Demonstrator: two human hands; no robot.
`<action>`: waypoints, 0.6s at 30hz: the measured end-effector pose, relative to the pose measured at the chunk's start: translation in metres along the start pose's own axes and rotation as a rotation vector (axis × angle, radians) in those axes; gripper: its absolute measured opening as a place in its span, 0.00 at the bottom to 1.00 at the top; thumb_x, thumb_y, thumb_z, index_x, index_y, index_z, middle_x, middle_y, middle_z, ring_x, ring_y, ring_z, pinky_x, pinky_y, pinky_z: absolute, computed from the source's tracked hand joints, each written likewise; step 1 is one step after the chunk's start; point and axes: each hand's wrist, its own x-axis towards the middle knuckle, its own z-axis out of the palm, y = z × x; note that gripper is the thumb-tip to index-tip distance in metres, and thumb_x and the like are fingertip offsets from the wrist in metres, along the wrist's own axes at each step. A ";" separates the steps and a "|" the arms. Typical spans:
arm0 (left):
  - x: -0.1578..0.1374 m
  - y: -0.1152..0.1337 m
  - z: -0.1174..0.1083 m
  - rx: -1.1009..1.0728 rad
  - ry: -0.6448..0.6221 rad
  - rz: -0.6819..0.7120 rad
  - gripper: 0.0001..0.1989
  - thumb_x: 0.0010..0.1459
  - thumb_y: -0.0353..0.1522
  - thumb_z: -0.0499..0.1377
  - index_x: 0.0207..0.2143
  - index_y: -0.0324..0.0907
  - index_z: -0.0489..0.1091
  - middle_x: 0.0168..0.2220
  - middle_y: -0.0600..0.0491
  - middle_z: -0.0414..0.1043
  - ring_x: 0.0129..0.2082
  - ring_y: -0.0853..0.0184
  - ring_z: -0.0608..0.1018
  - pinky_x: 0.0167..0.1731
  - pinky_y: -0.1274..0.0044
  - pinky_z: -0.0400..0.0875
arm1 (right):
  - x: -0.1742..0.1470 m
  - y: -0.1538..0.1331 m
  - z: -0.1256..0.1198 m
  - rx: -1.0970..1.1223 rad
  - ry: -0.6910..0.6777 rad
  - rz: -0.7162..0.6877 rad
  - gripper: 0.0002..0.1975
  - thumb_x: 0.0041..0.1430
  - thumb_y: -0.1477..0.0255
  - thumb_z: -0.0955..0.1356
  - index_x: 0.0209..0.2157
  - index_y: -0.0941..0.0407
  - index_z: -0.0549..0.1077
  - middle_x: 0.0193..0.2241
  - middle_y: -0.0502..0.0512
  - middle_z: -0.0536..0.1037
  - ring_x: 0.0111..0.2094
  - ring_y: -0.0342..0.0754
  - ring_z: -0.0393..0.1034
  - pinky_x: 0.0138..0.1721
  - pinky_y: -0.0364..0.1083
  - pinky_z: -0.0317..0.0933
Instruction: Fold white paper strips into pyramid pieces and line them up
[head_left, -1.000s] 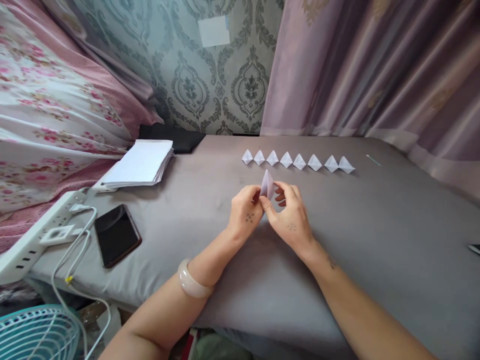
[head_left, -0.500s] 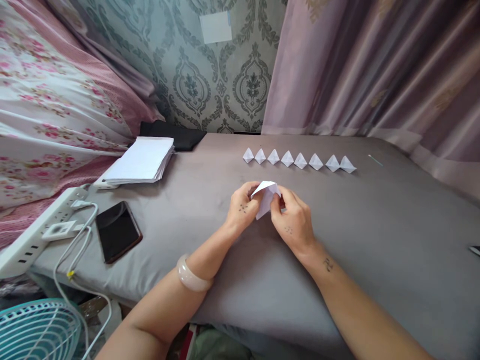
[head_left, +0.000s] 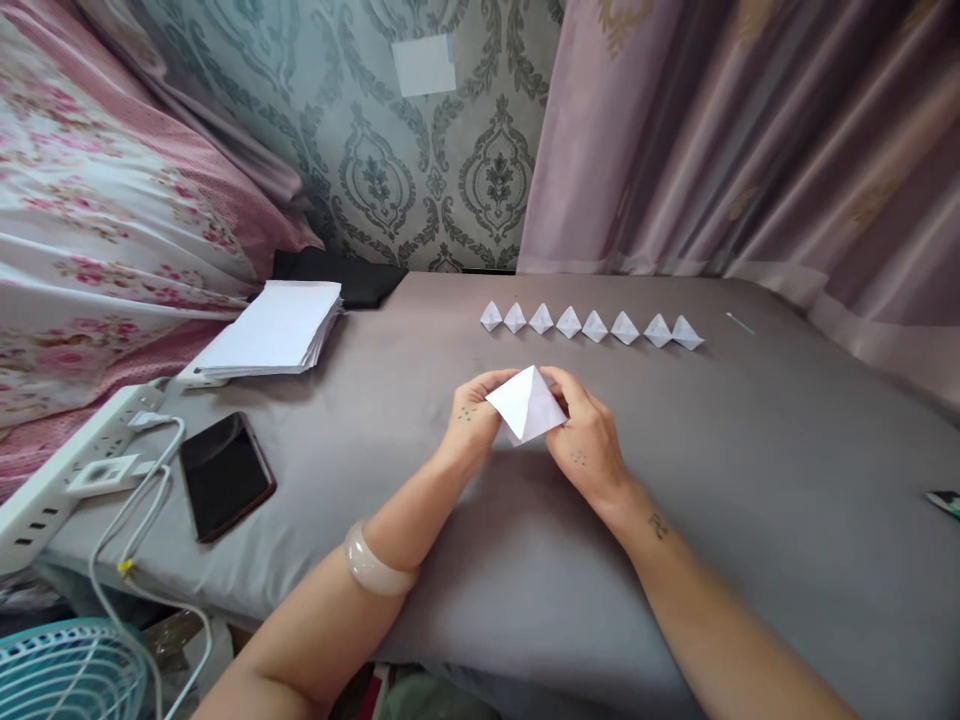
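Note:
Between my hands is a folded white paper piece (head_left: pixel 527 405), opened into a peaked shape with its point upward. My left hand (head_left: pixel 474 418) grips its left side, the fingertips tucked behind the paper. On the other side my right hand (head_left: pixel 589 430) holds the right edge, its thumb near the lower corner and its fingers behind. Beyond the hands, several folded white paper pieces (head_left: pixel 568 323) stand in a row on the grey cloth-covered table (head_left: pixel 720 480).
At the left lie a stack of white paper (head_left: pixel 274 325), a black phone (head_left: pixel 226 476) and a white power strip (head_left: pixel 45 490) with cables. A teal fan (head_left: pixel 67 670) stands low in the left corner. A thin stick (head_left: pixel 740 322) lies at the far right.
The held paper has been turned and spread; its peak and two outer faces now show instead of its open inner side. Both hands keep hold of it. The view has shifted slightly.

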 end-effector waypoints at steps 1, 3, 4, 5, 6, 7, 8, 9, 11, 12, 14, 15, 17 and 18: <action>0.001 0.000 -0.001 -0.016 -0.002 -0.030 0.14 0.42 0.29 0.64 0.36 0.38 0.76 0.32 0.52 0.78 0.28 0.70 0.76 0.30 0.79 0.69 | 0.001 0.000 -0.002 -0.003 -0.012 -0.012 0.23 0.55 0.78 0.61 0.53 0.54 0.67 0.43 0.57 0.77 0.42 0.52 0.73 0.42 0.49 0.66; 0.002 0.002 -0.003 -0.033 -0.031 -0.077 0.14 0.42 0.28 0.65 0.36 0.38 0.76 0.31 0.51 0.78 0.27 0.70 0.75 0.29 0.78 0.68 | 0.002 0.001 -0.005 -0.026 -0.045 -0.046 0.26 0.54 0.80 0.60 0.55 0.53 0.66 0.45 0.57 0.76 0.43 0.52 0.73 0.43 0.49 0.66; 0.003 0.004 -0.004 -0.038 -0.059 -0.096 0.15 0.42 0.28 0.65 0.36 0.38 0.77 0.31 0.51 0.78 0.27 0.70 0.75 0.29 0.78 0.68 | 0.002 0.002 -0.007 -0.044 -0.067 -0.063 0.28 0.53 0.81 0.60 0.56 0.52 0.65 0.46 0.57 0.75 0.43 0.52 0.72 0.43 0.49 0.66; 0.003 0.006 -0.005 -0.042 -0.092 -0.114 0.15 0.42 0.28 0.65 0.37 0.39 0.77 0.32 0.51 0.78 0.28 0.70 0.76 0.30 0.78 0.68 | 0.003 0.003 -0.008 -0.063 -0.091 -0.074 0.29 0.53 0.81 0.60 0.57 0.52 0.65 0.46 0.57 0.75 0.43 0.52 0.72 0.43 0.49 0.66; 0.003 0.008 -0.006 -0.046 -0.125 -0.132 0.16 0.42 0.27 0.65 0.38 0.39 0.77 0.33 0.50 0.78 0.28 0.69 0.76 0.30 0.78 0.68 | 0.003 0.004 -0.009 -0.079 -0.113 -0.080 0.30 0.52 0.81 0.60 0.57 0.51 0.64 0.45 0.57 0.75 0.42 0.52 0.72 0.43 0.49 0.66; 0.004 0.011 -0.007 -0.050 -0.159 -0.148 0.17 0.42 0.27 0.65 0.38 0.39 0.77 0.33 0.50 0.78 0.29 0.69 0.76 0.31 0.78 0.68 | 0.004 0.004 -0.010 -0.088 -0.131 -0.082 0.30 0.52 0.81 0.60 0.58 0.51 0.64 0.44 0.57 0.74 0.42 0.52 0.72 0.42 0.49 0.66; 0.004 0.014 -0.009 -0.057 -0.191 -0.165 0.17 0.42 0.26 0.64 0.39 0.39 0.77 0.34 0.49 0.78 0.30 0.69 0.76 0.32 0.77 0.68 | 0.004 0.005 -0.011 -0.091 -0.145 -0.082 0.30 0.52 0.81 0.60 0.58 0.51 0.64 0.44 0.57 0.74 0.42 0.53 0.72 0.42 0.48 0.66; 0.005 0.017 -0.011 -0.069 -0.227 -0.180 0.18 0.42 0.26 0.64 0.39 0.39 0.77 0.35 0.49 0.78 0.32 0.68 0.76 0.34 0.77 0.68 | 0.004 0.006 -0.011 -0.090 -0.151 -0.082 0.29 0.53 0.80 0.60 0.58 0.52 0.65 0.43 0.57 0.74 0.41 0.52 0.72 0.41 0.48 0.66; 0.006 0.024 -0.016 -0.103 -0.310 -0.212 0.20 0.40 0.24 0.62 0.40 0.38 0.77 0.36 0.48 0.77 0.35 0.67 0.76 0.37 0.76 0.68 | 0.004 0.007 -0.012 -0.098 -0.149 -0.088 0.28 0.55 0.80 0.60 0.58 0.53 0.65 0.42 0.57 0.74 0.41 0.52 0.72 0.41 0.48 0.66; 0.007 0.027 -0.018 -0.119 -0.353 -0.229 0.21 0.40 0.23 0.62 0.40 0.38 0.77 0.37 0.47 0.77 0.35 0.66 0.76 0.37 0.76 0.68 | 0.004 0.007 -0.012 -0.116 -0.147 -0.093 0.27 0.56 0.79 0.60 0.58 0.53 0.65 0.41 0.57 0.74 0.40 0.52 0.72 0.40 0.47 0.66; 0.007 0.031 -0.021 -0.135 -0.414 -0.267 0.21 0.40 0.25 0.60 0.40 0.38 0.77 0.37 0.46 0.77 0.35 0.64 0.76 0.36 0.75 0.68 | 0.003 0.006 -0.012 -0.187 -0.151 -0.105 0.28 0.56 0.79 0.60 0.58 0.52 0.65 0.40 0.57 0.74 0.38 0.52 0.72 0.36 0.46 0.66; 0.007 0.032 -0.022 -0.136 -0.416 -0.282 0.19 0.42 0.27 0.60 0.40 0.38 0.77 0.37 0.46 0.77 0.35 0.63 0.76 0.35 0.74 0.68 | 0.003 0.004 -0.012 -0.233 -0.157 -0.113 0.29 0.55 0.80 0.60 0.59 0.51 0.64 0.39 0.57 0.74 0.37 0.51 0.71 0.34 0.46 0.66; 0.006 0.031 -0.021 -0.118 -0.353 -0.291 0.15 0.46 0.33 0.61 0.38 0.38 0.78 0.36 0.45 0.77 0.33 0.64 0.75 0.32 0.75 0.68 | 0.001 0.002 -0.011 -0.324 -0.178 -0.130 0.32 0.53 0.82 0.60 0.60 0.51 0.63 0.38 0.57 0.73 0.36 0.51 0.71 0.31 0.45 0.65; 0.006 0.029 -0.020 -0.099 -0.300 -0.286 0.14 0.47 0.35 0.63 0.37 0.38 0.78 0.35 0.45 0.77 0.32 0.65 0.75 0.32 0.75 0.68 | 0.001 0.001 -0.011 -0.356 -0.195 -0.141 0.33 0.52 0.83 0.59 0.60 0.51 0.63 0.38 0.57 0.73 0.36 0.51 0.71 0.30 0.45 0.64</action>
